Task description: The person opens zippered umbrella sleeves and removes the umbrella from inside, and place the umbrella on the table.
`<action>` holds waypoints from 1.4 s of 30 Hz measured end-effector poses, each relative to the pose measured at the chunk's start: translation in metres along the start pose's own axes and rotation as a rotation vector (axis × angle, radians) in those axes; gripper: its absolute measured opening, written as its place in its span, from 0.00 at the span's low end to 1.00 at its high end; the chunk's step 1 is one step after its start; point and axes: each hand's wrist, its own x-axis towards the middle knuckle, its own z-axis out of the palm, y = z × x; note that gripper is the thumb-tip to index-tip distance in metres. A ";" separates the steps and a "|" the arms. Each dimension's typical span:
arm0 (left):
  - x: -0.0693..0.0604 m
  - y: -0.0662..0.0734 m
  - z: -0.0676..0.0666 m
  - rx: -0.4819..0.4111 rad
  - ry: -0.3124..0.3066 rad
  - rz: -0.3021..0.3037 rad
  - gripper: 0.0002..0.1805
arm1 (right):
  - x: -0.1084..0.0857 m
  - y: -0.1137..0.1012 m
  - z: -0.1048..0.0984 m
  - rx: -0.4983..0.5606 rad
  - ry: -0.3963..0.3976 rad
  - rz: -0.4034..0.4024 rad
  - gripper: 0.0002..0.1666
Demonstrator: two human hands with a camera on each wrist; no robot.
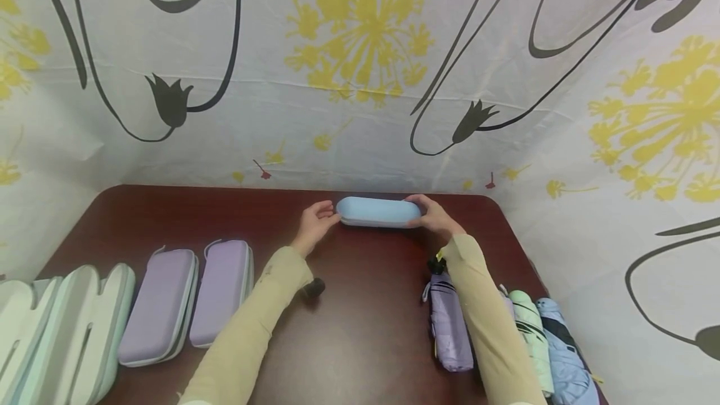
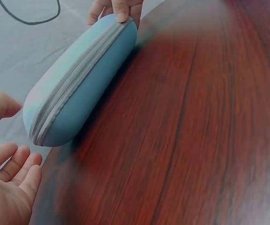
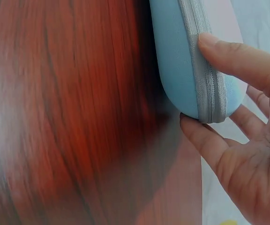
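A light blue zippered hard case (image 1: pixel 378 212), long with rounded ends, sits crosswise near the far edge of the table. My right hand (image 1: pixel 435 217) holds its right end. In the right wrist view the thumb (image 3: pixel 228 54) presses on the grey zipper band and the other fingers come round the end from below. At the case's left end is my left hand (image 1: pixel 315 225). The left wrist view shows that hand's fingers (image 2: pixel 20 166) spread and relaxed, with a small gap to the case.
Two purple zippered cases (image 1: pixel 160 305) and several pale green cases (image 1: pixel 79 330) line the left side of the dark red table (image 1: pixel 349 330). Right of centre lies a folded purple umbrella (image 1: pixel 450 324); beyond the right forearm are green (image 1: pixel 529 330) and blue (image 1: pixel 565 355) ones. A patterned cloth (image 1: pixel 337 142) hangs behind.
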 end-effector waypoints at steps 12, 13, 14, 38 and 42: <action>-0.002 -0.001 -0.023 0.079 0.005 -0.050 0.29 | 0.012 -0.011 0.026 0.008 -0.044 -0.090 0.37; -0.002 0.000 -0.025 0.075 0.005 -0.060 0.29 | 0.012 -0.011 0.027 -0.001 -0.036 -0.091 0.38; -0.002 0.000 -0.026 0.074 0.002 -0.069 0.29 | 0.012 -0.011 0.029 -0.013 -0.023 -0.085 0.38; -0.044 0.012 -0.044 0.051 0.092 -0.245 0.32 | -0.023 -0.023 0.066 -0.002 0.004 -0.095 0.41; -0.064 0.015 -0.045 0.058 0.124 -0.252 0.32 | -0.037 -0.028 0.072 0.002 -0.021 -0.097 0.40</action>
